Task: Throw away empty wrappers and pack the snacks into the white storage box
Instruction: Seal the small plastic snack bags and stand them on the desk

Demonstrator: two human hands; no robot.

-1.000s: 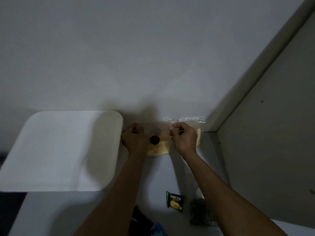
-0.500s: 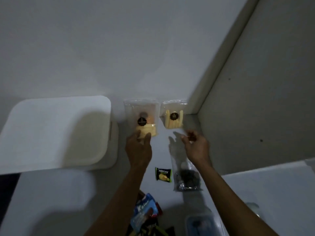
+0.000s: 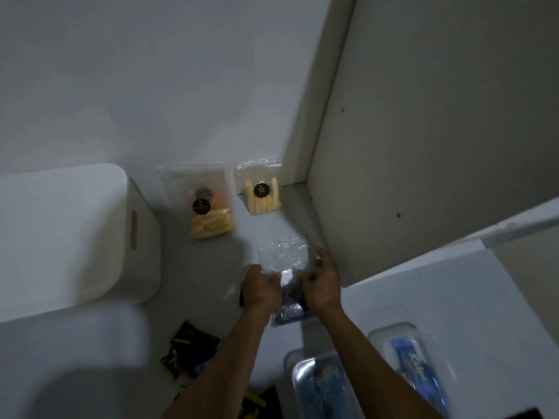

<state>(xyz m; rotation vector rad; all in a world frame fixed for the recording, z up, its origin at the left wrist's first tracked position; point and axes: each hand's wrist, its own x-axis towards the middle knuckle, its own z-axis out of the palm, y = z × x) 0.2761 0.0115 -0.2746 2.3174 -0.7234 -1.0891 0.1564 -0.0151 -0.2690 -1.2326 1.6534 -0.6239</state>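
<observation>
The lidded white plastic storage box is sitting at the left. Beside it, two clear bags of yellow snack sticks are leaning against the wall. The left hand and right hand are both gripping a crinkled clear plastic bag between them.

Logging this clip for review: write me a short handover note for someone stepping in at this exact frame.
Hands: left hand and right hand both grip the clear bag with dark contents, held just above the counter.
Things: white storage box at left, lid on. Two clear bags of yellow snacks lean against the back wall. Dark wrappers lie near the front edge.
Done: nothing visibly packed.
Left: open the box, pack the snacks, bin empty wrappers.
</observation>
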